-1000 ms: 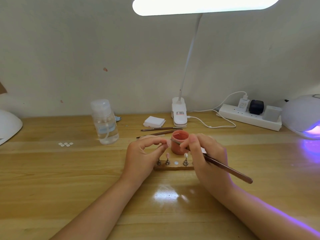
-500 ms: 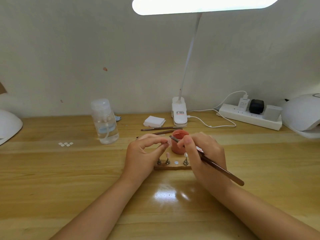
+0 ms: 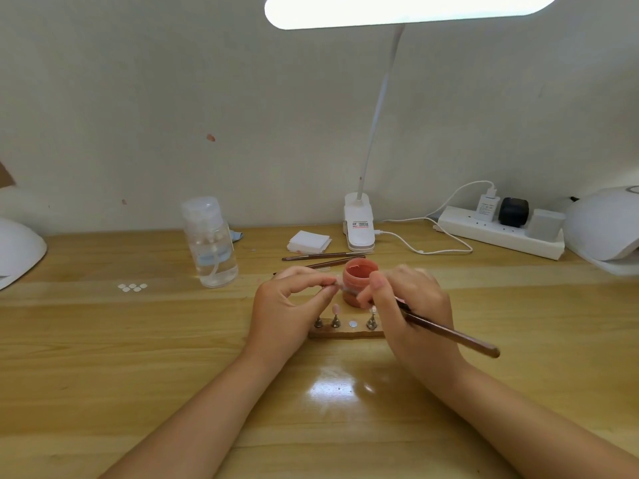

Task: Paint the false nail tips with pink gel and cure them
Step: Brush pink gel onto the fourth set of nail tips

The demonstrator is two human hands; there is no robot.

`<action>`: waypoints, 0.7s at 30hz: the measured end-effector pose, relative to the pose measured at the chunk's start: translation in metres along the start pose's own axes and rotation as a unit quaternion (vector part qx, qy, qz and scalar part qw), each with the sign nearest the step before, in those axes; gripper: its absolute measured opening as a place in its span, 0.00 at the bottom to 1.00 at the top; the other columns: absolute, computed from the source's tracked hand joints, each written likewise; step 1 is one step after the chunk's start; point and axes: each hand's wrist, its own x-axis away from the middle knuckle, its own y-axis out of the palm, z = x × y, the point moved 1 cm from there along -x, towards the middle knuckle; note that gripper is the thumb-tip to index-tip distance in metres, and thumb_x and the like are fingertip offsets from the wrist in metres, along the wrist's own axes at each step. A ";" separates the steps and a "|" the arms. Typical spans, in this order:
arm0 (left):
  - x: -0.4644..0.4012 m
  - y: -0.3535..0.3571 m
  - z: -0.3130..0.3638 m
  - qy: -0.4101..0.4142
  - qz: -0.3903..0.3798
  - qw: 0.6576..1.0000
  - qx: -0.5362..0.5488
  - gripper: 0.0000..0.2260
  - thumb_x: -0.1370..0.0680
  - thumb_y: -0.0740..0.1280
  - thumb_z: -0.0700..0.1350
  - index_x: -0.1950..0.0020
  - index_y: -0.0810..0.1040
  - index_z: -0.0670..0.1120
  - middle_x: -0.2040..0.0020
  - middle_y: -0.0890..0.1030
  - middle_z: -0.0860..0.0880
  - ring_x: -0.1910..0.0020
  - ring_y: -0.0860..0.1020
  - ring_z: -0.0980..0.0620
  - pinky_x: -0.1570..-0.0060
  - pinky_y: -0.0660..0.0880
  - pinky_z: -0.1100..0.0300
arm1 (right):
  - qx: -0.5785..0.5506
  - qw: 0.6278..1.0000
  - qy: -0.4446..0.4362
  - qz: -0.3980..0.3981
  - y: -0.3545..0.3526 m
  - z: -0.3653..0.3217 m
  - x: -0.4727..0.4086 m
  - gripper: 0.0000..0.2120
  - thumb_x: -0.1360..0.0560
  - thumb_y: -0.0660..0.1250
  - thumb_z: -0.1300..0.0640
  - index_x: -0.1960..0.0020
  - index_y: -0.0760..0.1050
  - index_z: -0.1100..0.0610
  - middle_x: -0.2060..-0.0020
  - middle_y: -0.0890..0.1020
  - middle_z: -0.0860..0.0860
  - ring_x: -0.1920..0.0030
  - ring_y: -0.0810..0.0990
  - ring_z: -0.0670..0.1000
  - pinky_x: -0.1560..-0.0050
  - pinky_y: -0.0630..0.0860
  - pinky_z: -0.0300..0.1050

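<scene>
Little writing can be read: the white clip-base desk lamp, standing at centre frame against the wall, carries a small label with a red mark and dark print, too small to make out, and the white charger plugged into the white power strip at right bears fine grey print, likewise illegible.

The pale wooden plank table is glossy and reflects the lamp's bright bar low in the centre. Behind it rises a plain off-white wall with a few small reddish specks.

At centre frame the left hand pinches a small false nail tip between thumb and forefinger, the other fingers curled. The right hand grips a long brown-handled brush, its bristle end hidden at the pinched tip. Just behind the fingers stands a small open jar of pink gel. Below them lies a narrow wooden holder strip with small metal stands, one carrying a pink tip.

A clear plastic pump bottle stands left of centre, with small white discs beside it. White domed curing lamps sit at the far right and far left edges.
</scene>
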 end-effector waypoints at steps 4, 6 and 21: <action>0.000 0.000 0.000 -0.002 0.001 1.000 -0.004 0.13 0.31 0.72 0.36 0.62 0.81 0.55 0.61 0.80 0.56 0.58 0.77 0.63 0.56 0.72 0.72 | -0.040 0.999 0.013 0.006 -0.004 -0.001 0.001 0.21 0.24 0.54 0.56 0.71 0.76 0.58 0.75 0.77 0.46 0.70 0.75 0.45 0.58 0.68 0.43; 0.000 0.000 0.000 0.001 0.001 1.000 -0.006 0.13 0.31 0.72 0.36 0.61 0.81 0.56 0.61 0.80 0.57 0.57 0.78 0.62 0.55 0.72 0.73 | -0.027 0.999 0.014 0.009 -0.002 -0.002 -0.001 0.19 0.24 0.55 0.56 0.69 0.77 0.58 0.72 0.78 0.46 0.67 0.74 0.45 0.57 0.67 0.37; 0.000 -0.001 -0.001 -0.007 0.001 1.000 -0.017 0.10 0.31 0.73 0.39 0.61 0.80 0.54 0.63 0.81 0.61 0.57 0.78 0.63 0.51 0.74 0.65 | -0.095 0.990 0.105 0.002 -0.001 -0.003 0.000 0.20 0.24 0.54 0.50 0.68 0.78 0.54 0.68 0.81 0.46 0.64 0.78 0.39 0.56 0.71 0.35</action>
